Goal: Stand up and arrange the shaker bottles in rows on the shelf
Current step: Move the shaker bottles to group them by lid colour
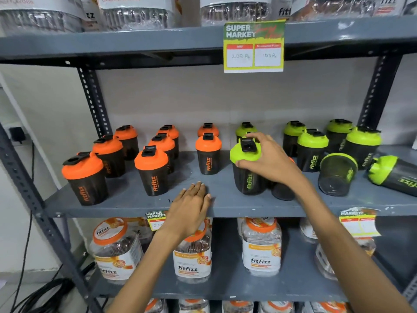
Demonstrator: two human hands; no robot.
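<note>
Right hand (pixel 268 159) grips a green-lidded shaker (pixel 247 170) by its lid; left hand (pixel 191 204) rests flat, holding nothing, on the shelf (pixel 126 199) edge. Best lower it straight, squarely behind nothing, in line with the far green row.

1. Both arms are bare and reach forward and upward from the lower edge of the view.
2. Left hand (pixel 191 204): palm down, fingers extended and held together, fingertips resting flat on the front part of the shelf (pixel 126 197). It grips nothing.
3. Left forearm: straight, rising from lower centre, wrist level with the hand.
4. Right hand (pixel 266 158): palm down, fingers curled over the top of a green-lidded shaker bottle (pixel 247 168), thumb pressed against the near rim of the lid.
5. Right forearm: extends diagonally from the lower right corner, wrist slightly bent downward toward the hand.
</note>
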